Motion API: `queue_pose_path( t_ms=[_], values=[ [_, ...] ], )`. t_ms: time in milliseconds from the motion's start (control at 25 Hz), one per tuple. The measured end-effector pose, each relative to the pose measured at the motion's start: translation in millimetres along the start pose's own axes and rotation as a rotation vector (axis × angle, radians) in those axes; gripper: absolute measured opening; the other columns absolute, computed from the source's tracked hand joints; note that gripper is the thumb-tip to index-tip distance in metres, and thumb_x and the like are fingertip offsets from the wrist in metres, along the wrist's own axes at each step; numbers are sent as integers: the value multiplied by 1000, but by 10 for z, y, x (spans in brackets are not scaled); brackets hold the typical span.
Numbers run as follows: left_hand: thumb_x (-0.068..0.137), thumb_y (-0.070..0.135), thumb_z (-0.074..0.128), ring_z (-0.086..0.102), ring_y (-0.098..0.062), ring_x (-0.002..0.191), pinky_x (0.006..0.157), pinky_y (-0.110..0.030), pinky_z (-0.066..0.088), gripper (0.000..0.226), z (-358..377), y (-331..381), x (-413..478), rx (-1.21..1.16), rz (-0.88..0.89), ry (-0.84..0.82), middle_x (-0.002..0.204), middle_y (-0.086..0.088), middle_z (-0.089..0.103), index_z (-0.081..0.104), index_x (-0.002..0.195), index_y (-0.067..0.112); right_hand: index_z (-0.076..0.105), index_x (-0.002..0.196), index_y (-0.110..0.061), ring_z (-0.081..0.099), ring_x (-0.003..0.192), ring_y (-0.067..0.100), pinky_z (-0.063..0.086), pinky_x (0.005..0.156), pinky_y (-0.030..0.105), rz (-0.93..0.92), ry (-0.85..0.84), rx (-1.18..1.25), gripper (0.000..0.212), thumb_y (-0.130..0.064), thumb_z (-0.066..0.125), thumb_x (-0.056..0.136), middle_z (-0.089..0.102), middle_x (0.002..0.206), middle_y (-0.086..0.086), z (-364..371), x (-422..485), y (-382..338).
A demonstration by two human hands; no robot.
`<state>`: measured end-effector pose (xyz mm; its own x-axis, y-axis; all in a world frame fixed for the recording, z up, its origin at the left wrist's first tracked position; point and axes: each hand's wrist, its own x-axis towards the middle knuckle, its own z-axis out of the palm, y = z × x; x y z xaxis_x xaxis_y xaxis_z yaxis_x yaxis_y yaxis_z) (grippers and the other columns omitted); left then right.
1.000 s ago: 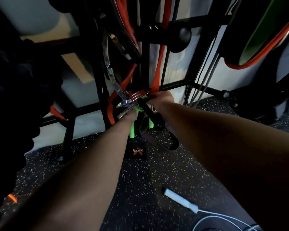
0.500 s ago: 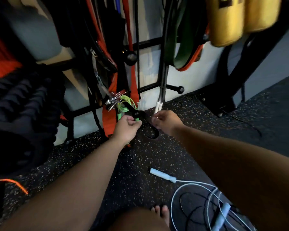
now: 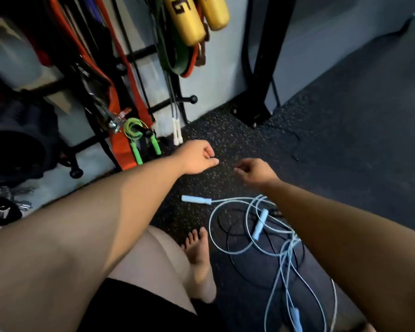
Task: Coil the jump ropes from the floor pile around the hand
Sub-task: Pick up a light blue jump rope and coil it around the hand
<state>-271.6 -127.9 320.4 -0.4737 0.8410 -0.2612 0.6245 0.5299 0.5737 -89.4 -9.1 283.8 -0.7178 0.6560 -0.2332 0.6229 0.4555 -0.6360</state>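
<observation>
**Both hands empty above the rope pile**

The left hand [image 3: 197, 159] and the right hand [image 3: 258, 173] are held out over the floor [image 3: 345, 164], close together but not touching. The fingers of each are loosely curled, and nothing is seen in either, though the picture is slightly blurred.

The pile [image 3: 288, 238] lies on the floor just below the right forearm, beside a bare foot [image 3: 199, 250]. It is made up of pale blue cords in loose, overlapping loops, with a black cord [image 3: 228, 245] looped beneath them. One blue handle [image 3: 196, 200] lies clear of the tangle at its near-left edge. A second handle [image 3: 260, 221] sits among the loops. A green rope [image 3: 135, 130] is already hung, coiled, on the rack [image 3: 139, 52] by the wall.

The cords are judged to be thin, light and limp, probably smooth plastic, so they can be expected to slide through a slack grip and to snag where loops cross. The handles are the only stiff parts. The free handle is therefore judged the best place to take hold: it could be gripped in one hand while the cord is drawn out and wound around that hand by the other. If a middle loop were pulled, the tangle would likely be tightened.
</observation>
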Motion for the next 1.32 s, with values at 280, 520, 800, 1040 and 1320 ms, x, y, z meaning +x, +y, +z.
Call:
queue_pose_path(
  t_ms=[280, 520, 800, 1040, 1320],
  values=[
    [86, 35, 80, 68, -12, 87, 81, -24, 50, 26, 1447, 347, -188, -21, 50, -149, 91, 4, 72, 72, 104, 17, 74, 99, -18, 66, 81, 16, 48, 73, 28, 171, 21, -6, 16, -30, 65, 93, 73, 87, 0, 27, -849, 1131],
    [86, 32, 80, 68, -14, 86, 78, -25, 48, 21, 2347, 200, -174, 18, -5, -323, 89, 5, 71, 70, 100, 19, 73, 97, -17, 69, 91, 22, 46, 74, 26, 351, -71, 1, 15, -27, 63, 92, 75, 93, 3, 389, -1286, 2048],
    [85, 32, 79, 70, -17, 90, 87, -33, 55, 19, 3175, -321, -188, 26, -156, -518, 84, 12, 69, 63, 94, 28, 73, 104, -21, 69, 98, 21, 49, 82, 26, 392, -223, 27, 17, -29, 62, 93, 76, 102, 3, 856, -1234, 2466],
    [88, 34, 76, 65, -24, 112, 101, -41, 52, 37, 3582, -488, 11, 158, -148, -538, 124, 0, 67, 64, 122, 25, 73, 108, -21, 69, 102, 21, 47, 85, 22, 412, -337, 41, 19, -26, 64, 92, 75, 105, 2, 1233, -1021, 2608],
    [89, 39, 75, 62, -26, 111, 99, -44, 52, 29, 3878, -677, 203, 162, -217, -535, 124, -1, 61, 63, 113, 27, 59, 128, -24, 59, 117, 31, 46, 96, 30, 482, -440, 2, 43, -20, 68, 86, 58, 130, 11, 1774, -611, 2781]
  ],
)
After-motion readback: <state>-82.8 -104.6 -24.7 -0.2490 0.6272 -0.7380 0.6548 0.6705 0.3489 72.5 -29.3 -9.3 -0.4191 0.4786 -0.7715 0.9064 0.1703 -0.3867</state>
